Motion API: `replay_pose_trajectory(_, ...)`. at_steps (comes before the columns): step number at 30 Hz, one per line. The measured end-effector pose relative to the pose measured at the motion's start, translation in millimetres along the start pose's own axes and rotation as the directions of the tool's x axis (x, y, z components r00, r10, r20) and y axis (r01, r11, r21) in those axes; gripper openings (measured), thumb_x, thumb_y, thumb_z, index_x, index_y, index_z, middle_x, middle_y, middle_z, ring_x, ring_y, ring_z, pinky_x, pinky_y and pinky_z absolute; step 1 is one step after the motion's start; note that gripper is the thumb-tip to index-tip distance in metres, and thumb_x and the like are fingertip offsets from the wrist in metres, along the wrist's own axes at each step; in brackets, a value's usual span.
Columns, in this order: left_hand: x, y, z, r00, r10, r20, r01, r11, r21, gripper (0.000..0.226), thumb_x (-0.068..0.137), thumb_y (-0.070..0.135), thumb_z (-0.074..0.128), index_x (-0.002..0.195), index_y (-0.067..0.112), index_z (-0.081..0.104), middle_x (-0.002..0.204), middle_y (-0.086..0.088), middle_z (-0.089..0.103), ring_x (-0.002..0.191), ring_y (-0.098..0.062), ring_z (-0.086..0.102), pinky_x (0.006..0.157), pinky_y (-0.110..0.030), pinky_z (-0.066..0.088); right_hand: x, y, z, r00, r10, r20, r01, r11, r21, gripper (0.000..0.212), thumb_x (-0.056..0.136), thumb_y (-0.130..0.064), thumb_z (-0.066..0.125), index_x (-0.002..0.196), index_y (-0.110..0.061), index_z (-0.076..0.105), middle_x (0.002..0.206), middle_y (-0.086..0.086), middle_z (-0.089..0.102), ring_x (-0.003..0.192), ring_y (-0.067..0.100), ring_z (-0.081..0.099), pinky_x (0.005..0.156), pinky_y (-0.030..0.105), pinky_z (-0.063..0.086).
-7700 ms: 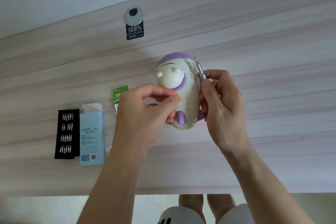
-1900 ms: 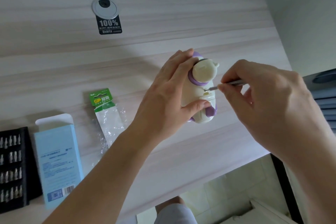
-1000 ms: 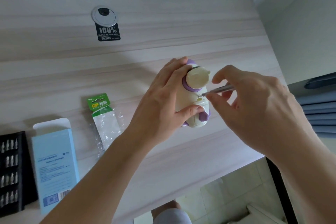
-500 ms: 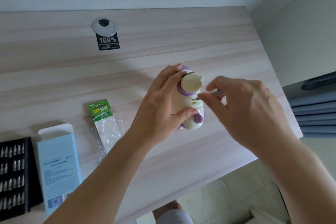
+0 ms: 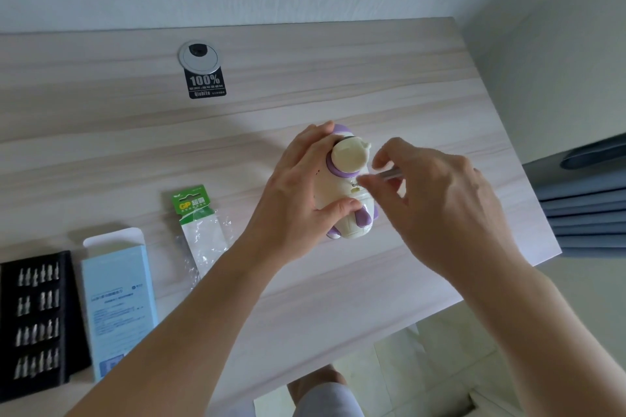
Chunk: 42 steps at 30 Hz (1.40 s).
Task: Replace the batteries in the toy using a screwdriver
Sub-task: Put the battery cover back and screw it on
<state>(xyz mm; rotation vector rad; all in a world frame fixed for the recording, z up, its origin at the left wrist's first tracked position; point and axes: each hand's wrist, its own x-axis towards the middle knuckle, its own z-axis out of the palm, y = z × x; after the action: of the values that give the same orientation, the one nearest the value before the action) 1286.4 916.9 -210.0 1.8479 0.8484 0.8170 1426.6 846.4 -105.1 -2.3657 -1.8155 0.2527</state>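
A cream and purple toy (image 5: 345,193) lies on the wooden desk (image 5: 338,78), right of centre. My left hand (image 5: 301,196) grips its body, fingers over the far side and thumb on the near side. My right hand (image 5: 437,200) pinches a thin silver screwdriver (image 5: 389,174), its tip at a small spot on the toy's side below the purple ring. A green-topped battery pack (image 5: 200,223), clear plastic and torn open, lies to the left of the toy.
A light blue box (image 5: 118,301) with its flap open and a black tray of screwdriver bits (image 5: 34,322) lie at the near left. A round cable grommet (image 5: 200,56) with a black sticker sits at the back. The desk's right edge is close to my right hand.
The view has tilted down and left, so everything sits lower in the frame. My right fingers have shifted on the screwdriver while its tip stays at the toy. My left hand keeps its hold.
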Motion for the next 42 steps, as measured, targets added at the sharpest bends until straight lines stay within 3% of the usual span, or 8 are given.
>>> replay_pose_trajectory(4, 0.4, 0.5, 0.7, 1.000, -0.011, 0.010, 0.011, 0.999, -0.036, 0.071, 0.072, 0.018, 0.087, 0.135, 0.024, 0.054, 0.150, 0.014, 0.037, 0.145, -0.011, 0.033, 0.087, 0.008, 0.033, -2.0, 2.3, -3.5, 0.999, -0.038, 0.037, 0.037, 0.999, 0.025, 0.003, 0.097, -0.026, 0.057, 0.095, -0.024, 0.056, 0.082, -0.006, 0.066, 0.068, 0.025, 0.061, 0.059, 0.041, 0.053)
replay_pose_trajectory(9, 0.4, -0.4, 0.0, 1.000, -0.024, 0.018, 0.024, 1.000, -0.016, 0.072, 0.073, 0.019, 0.087, 0.137, 0.023, 0.053, 0.152, 0.012, 0.037, 0.145, -0.011, 0.034, 0.085, 0.008, 0.035, 0.6, -1.7, 0.6, 1.000, 0.021, -0.009, -0.021, 0.996, -0.089, 0.039, 0.094, -0.051, 0.048, 0.082, -0.016, 0.058, 0.063, 0.002, 0.060, 0.059, 0.035, 0.054, 0.054, 0.035, 0.047)
replay_pose_trajectory(15, 0.6, 0.1, -1.0, 1.000, -0.010, 0.015, 0.010, 1.000, -0.003, 0.070, 0.073, 0.019, 0.086, 0.136, 0.018, 0.054, 0.149, 0.013, 0.040, 0.144, -0.009, 0.035, 0.112, -0.013, 0.030, 0.3, -5.3, -4.0, 0.999, -0.020, 0.034, 0.023, 0.996, -0.090, 0.023, 0.097, -0.044, 0.055, 0.096, -0.021, 0.058, 0.076, -0.004, 0.064, 0.068, 0.031, 0.059, 0.059, 0.037, 0.051)
replay_pose_trajectory(22, 1.3, -0.3, 1.3, 0.999, -0.041, 0.018, 0.042, 0.999, -0.028, 0.073, 0.072, 0.019, 0.087, 0.137, 0.023, 0.053, 0.152, 0.010, 0.038, 0.144, -0.010, 0.034, 0.085, 0.006, 0.036, 2.5, 0.0, -2.2, 0.997, -0.071, -0.006, 0.069, 0.985, -0.160, 0.027, 0.097, -0.038, 0.058, 0.083, -0.015, 0.055, 0.062, 0.002, 0.056, 0.054, 0.034, 0.050, 0.051, 0.035, 0.045)
replay_pose_trajectory(26, 0.8, 0.1, 0.6, 1.000, -0.023, 0.017, 0.023, 1.000, 0.001, 0.071, 0.073, 0.021, 0.087, 0.137, 0.019, 0.054, 0.150, 0.010, 0.040, 0.144, -0.009, 0.035, 0.109, -0.012, 0.032, 1.5, -1.6, 1.4, 0.991, -0.064, -0.114, 0.038, 0.976, -0.215, 0.050, 0.093, -0.050, 0.055, 0.064, -0.010, 0.045, 0.047, 0.002, 0.036, 0.041, 0.029, 0.037, 0.046, 0.028, 0.031)
replay_pose_trajectory(28, 0.6, 0.0, -0.3, 1.000, -0.022, 0.016, 0.022, 1.000, 0.004, 0.070, 0.073, 0.022, 0.086, 0.136, 0.018, 0.054, 0.150, 0.010, 0.040, 0.144, -0.008, 0.035, 0.113, -0.018, 0.031, 1.5, -2.5, -1.9, 1.000, -0.022, -0.006, 0.020, 0.975, -0.220, 0.044, 0.094, -0.053, 0.051, 0.075, -0.013, 0.052, 0.057, 0.002, 0.050, 0.052, 0.033, 0.048, 0.050, 0.032, 0.038)
replay_pose_trajectory(33, 0.9, 2.8, 1.5, 0.999, -0.029, 0.019, 0.030, 0.999, -0.042, 0.070, 0.073, 0.021, 0.086, 0.135, 0.023, 0.054, 0.150, 0.012, 0.039, 0.142, -0.010, 0.036, 0.087, -0.001, 0.041, -4.6, -1.8, -9.6, 0.989, -0.129, 0.069, 0.138, 0.981, -0.136, 0.008, 0.099, -0.030, 0.052, 0.098, -0.024, 0.047, 0.080, -0.005, 0.064, 0.065, 0.033, 0.058, 0.056, 0.039, 0.051)
replay_pose_trajectory(42, 0.4, 5.1, 1.9, 1.000, -0.024, -0.005, 0.024, 0.999, -0.046, 0.071, 0.073, 0.018, 0.087, 0.136, 0.020, 0.054, 0.149, 0.010, 0.040, 0.140, -0.006, 0.037, 0.081, 0.010, 0.033, -3.7, 0.5, 4.3, 0.989, -0.082, -0.125, 0.061, 0.984, -0.167, 0.041, 0.093, -0.044, 0.051, 0.071, -0.010, 0.054, 0.047, 0.002, 0.040, 0.040, 0.031, 0.040, 0.045, 0.028, 0.034)
